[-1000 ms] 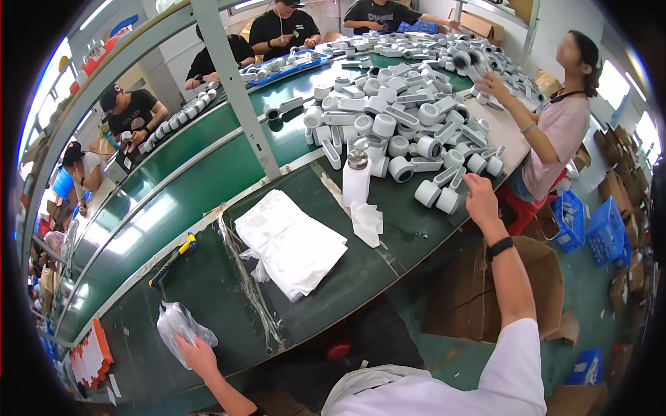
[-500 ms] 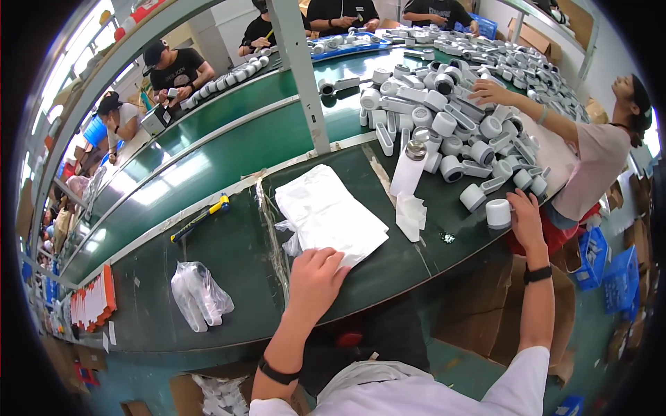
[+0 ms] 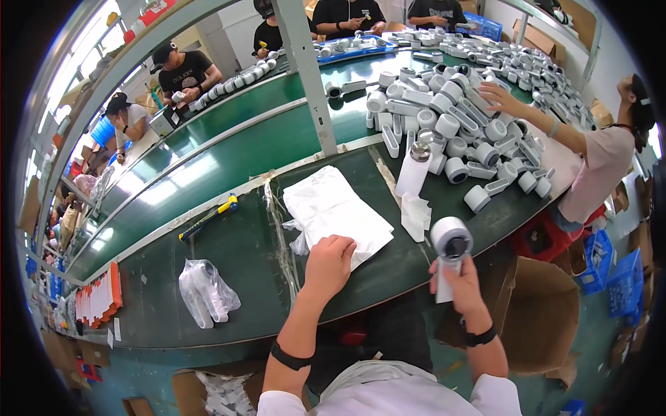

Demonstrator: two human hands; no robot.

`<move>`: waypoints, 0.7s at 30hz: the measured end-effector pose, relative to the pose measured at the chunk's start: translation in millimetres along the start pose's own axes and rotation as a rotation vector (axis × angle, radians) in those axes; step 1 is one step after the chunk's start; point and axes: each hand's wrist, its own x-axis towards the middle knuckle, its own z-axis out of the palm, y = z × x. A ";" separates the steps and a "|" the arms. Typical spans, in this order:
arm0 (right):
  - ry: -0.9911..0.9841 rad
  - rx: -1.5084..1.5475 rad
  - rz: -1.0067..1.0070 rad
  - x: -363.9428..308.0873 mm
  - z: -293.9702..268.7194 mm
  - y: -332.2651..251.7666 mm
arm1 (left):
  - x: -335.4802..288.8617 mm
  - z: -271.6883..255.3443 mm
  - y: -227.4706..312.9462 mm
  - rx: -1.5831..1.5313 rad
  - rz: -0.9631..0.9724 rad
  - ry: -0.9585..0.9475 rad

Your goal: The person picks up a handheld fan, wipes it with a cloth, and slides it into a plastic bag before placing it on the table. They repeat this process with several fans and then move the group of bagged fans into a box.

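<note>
My right hand (image 3: 463, 286) grips a white-and-grey handheld device (image 3: 451, 238) by its flat handle, above the table's near edge. The device's round head points up and shows a dark circular opening. My left hand (image 3: 327, 267) lies at the near edge of a stack of thin white plastic bags (image 3: 338, 211), fingertips pinched together on the top one. Past the right hand stand a white bottle (image 3: 413, 173) with a metal cap and a crumpled white tissue (image 3: 416, 218). Another device (image 3: 477, 199) lies at the near edge of a large pile of similar devices (image 3: 451, 104).
Clear-bagged white parts (image 3: 207, 291) and a yellow-and-black tool (image 3: 209, 216) lie left on the dark green table. A metal post (image 3: 312, 90) rises at the far edge. A co-worker's hand (image 3: 501, 98) reaches into the pile. An open cardboard box (image 3: 541, 312) stands below right.
My right hand has lifted a device off the table's right side and brought it left, toward me. The left hand's fingers have drawn together at the bags' edge.
</note>
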 end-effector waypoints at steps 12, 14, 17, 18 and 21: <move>0.342 -0.131 -0.049 15.5 113.8 26.3 | -32.5 2.2 40.1 -0.818 -0.359 0.130; 0.355 -0.141 -0.087 17.2 117.8 18.4 | -36.9 0.6 38.8 -0.878 -0.377 0.125; 0.296 -0.312 -0.111 28.0 103.8 25.1 | -36.0 0.1 38.2 -0.952 -0.418 0.080; 0.297 -0.306 -0.091 28.8 106.4 21.5 | -36.0 -0.9 36.5 -0.960 -0.446 0.049; 0.347 -0.405 -0.123 32.8 101.3 17.9 | -36.8 -3.9 31.7 -1.074 -0.505 0.079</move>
